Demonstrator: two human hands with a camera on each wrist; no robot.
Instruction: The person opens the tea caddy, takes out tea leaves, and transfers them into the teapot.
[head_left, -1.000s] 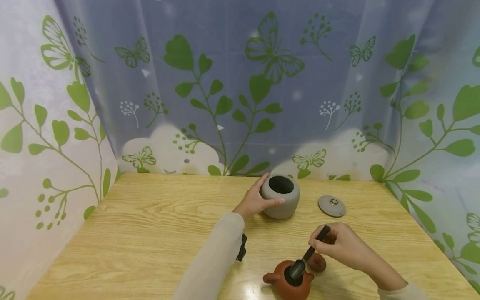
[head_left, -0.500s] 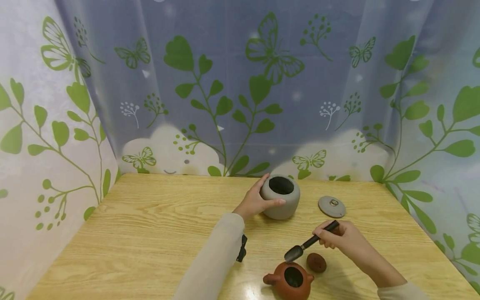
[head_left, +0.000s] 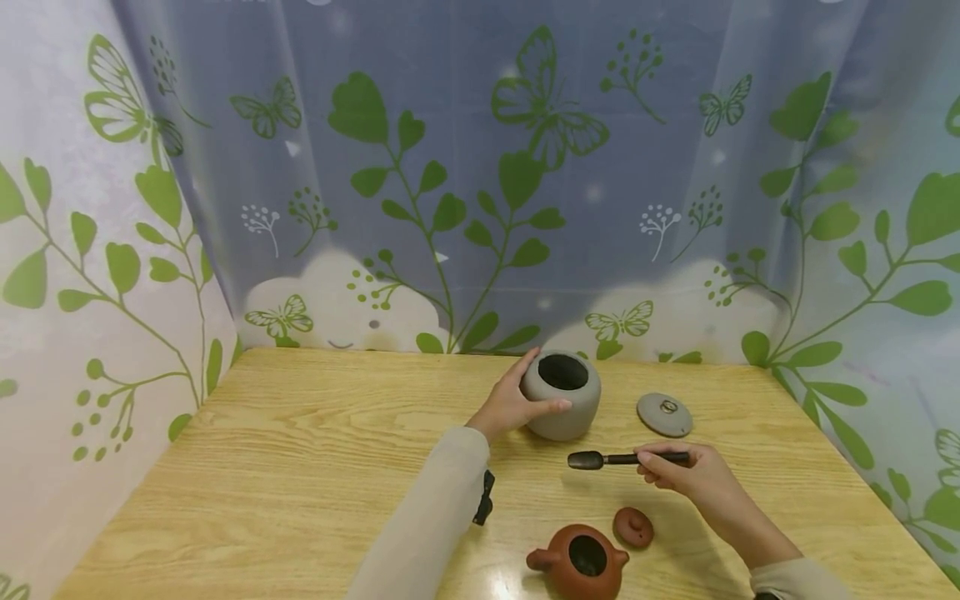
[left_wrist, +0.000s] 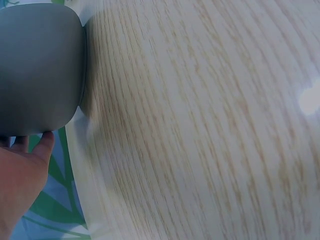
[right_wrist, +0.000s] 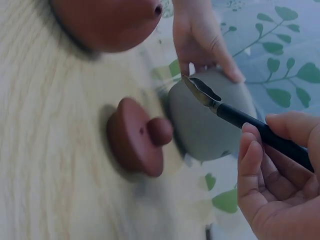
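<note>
My left hand (head_left: 513, 402) grips the left side of a grey lidless jar (head_left: 573, 417), thumb across its front and fingers behind. The jar stands upright, and its inside looks dark. In the left wrist view, fingertips (left_wrist: 46, 142) touch the jar wall (left_wrist: 40, 70). My right hand (head_left: 686, 475) pinches the black handle of a small tea scoop (head_left: 585, 460), held level above the table in front of the jar. In the right wrist view the scoop's hollow bowl (right_wrist: 202, 92) faces the jar. Below it, a reddish-brown clay teapot (head_left: 562, 571) stands lidless.
The teapot's lid (head_left: 633, 527) lies knob up beside the spout. A grey jar lid (head_left: 664, 415) with a ring on top lies right of the jar. Patterned curtains (head_left: 465, 208) enclose the back and sides of the wooden table (head_left: 300, 433).
My right hand has lifted the scoop out of the teapot opening, moved it away toward the jar and turned it from steeply tilted to level. The left hand and jar have stayed put.
</note>
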